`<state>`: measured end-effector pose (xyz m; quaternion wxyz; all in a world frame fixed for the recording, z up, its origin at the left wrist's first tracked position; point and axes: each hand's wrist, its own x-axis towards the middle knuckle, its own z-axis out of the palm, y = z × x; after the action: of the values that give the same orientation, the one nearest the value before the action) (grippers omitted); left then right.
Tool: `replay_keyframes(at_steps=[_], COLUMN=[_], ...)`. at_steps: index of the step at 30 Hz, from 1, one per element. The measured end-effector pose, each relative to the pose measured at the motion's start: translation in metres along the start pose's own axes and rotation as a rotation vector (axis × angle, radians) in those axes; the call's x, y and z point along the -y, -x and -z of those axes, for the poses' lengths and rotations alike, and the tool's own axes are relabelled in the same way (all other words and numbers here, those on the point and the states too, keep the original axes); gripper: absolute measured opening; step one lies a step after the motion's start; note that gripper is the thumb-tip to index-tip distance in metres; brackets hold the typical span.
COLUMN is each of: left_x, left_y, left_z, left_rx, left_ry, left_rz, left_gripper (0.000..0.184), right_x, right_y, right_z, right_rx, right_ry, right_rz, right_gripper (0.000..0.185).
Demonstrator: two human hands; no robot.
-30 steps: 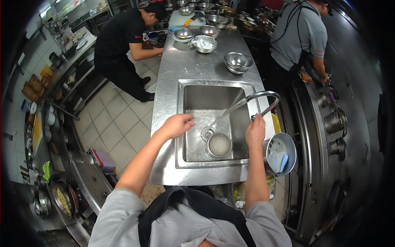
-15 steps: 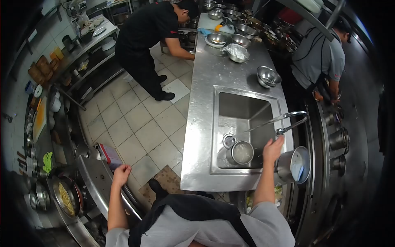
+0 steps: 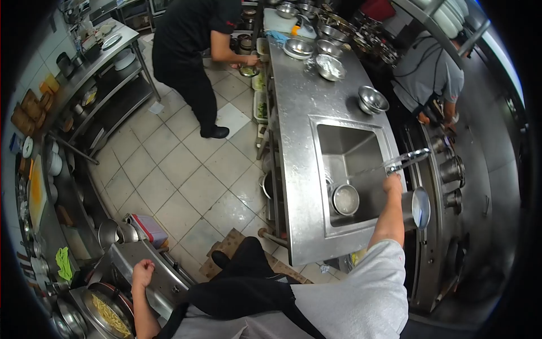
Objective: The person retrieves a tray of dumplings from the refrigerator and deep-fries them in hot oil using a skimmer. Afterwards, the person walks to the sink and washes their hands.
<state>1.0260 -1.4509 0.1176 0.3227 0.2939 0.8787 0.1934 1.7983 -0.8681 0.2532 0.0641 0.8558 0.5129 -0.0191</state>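
Note:
My right hand (image 3: 392, 183) is closed at the base of the chrome faucet (image 3: 407, 160), beside the sink's right rim. A thin stream of water shows to the left of the spout. Below it, inside the steel sink (image 3: 347, 150), a round metal pot (image 3: 345, 200) holds cloudy liquid. My left hand (image 3: 143, 273) hangs over a steel counter edge at the lower left, fingers curled in, with nothing visible in it. Near that hand sits a pan (image 3: 110, 311) of yellow noodle-like food.
Metal bowls (image 3: 373, 100) stand on the steel table (image 3: 299, 169). A large pot (image 3: 416, 208) is right of the sink. One co-worker (image 3: 192, 51) in black bends at the table's far left; another (image 3: 426, 76) works at the stove side. A red-and-white tin (image 3: 148, 229) stands at left.
My view has turned and my body leans toward the sink. My right hand now wraps the faucet base, where its fingers were looser. The co-worker in black now holds a small dish.

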Motion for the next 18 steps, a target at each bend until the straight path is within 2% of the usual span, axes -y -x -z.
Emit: replay_keyframes(at_steps=[2,4,5,6,7,8,10,11,13,14,15,16,17,18], left_x=[-0.019,-0.02,-0.047,-0.04,-0.064,-0.067,-0.067,-0.066,-0.067,-0.073,-0.082,-0.091,-0.104,-0.12], left_y=[-0.014,-0.034,-0.033,-0.045,-0.047,-0.054,-0.08,-0.093,-0.12,-0.131,-0.139,-0.149,-0.153,-0.16], left_z=[0.015,0.018,0.027,0.026,0.033,0.036,0.036,0.037,0.038,0.042,0.045,0.048,0.051,0.056], left_rx=[0.004,0.045,0.066,0.077,0.093,0.075,0.078,0.069,0.166,0.187,0.184,0.178,0.063,-0.056], left_ry=[-0.022,-0.14,-0.205,-0.193,-0.26,-0.26,-0.271,-0.276,-0.336,-0.357,-0.394,-0.429,-0.441,-0.44], left_rz=[-0.021,-0.018,-0.009,-0.009,0.034,0.047,-0.011,-0.014,0.031,-0.008,0.004,0.011,-0.037,-0.081], left_gripper=[0.026,0.026,0.027,0.028,0.029,0.029,0.029,0.029,0.03,0.03,0.031,0.032,0.034,0.038], right_x=[0.001,0.002,0.004,0.005,0.005,-0.006,-0.027,-0.027,-0.052,-0.037,-0.055,-0.026,-0.013,-0.002], right_y=[0.004,0.004,-0.002,-0.006,-0.013,-0.026,-0.056,-0.064,-0.057,-0.02,-0.037,0.011,0.031,0.045], right_z=[-0.008,-0.033,-0.045,-0.053,-0.063,-0.085,-0.133,-0.128,-0.097,-0.05,-0.062,-0.002,0.026,0.053], right_rx=[0.122,0.056,0.017,0.026,0.04,0.046,-0.232,-0.231,0.118,0.083,-0.006,0.085,0.021,-0.061], right_ry=[0.032,-0.081,-0.122,-0.136,-0.135,-0.144,-0.129,-0.14,-0.345,-0.458,-0.512,-0.778,-0.916,-0.905], right_rz=[-0.042,-0.091,-0.104,-0.096,-0.09,-0.071,0.018,0.017,0.072,0.104,0.1,0.01,0.064,0.088], right_gripper=[0.053,0.056,0.059,0.065,0.072,0.072,0.071,0.071,0.06,0.046,0.033,0.03,0.029,0.031])
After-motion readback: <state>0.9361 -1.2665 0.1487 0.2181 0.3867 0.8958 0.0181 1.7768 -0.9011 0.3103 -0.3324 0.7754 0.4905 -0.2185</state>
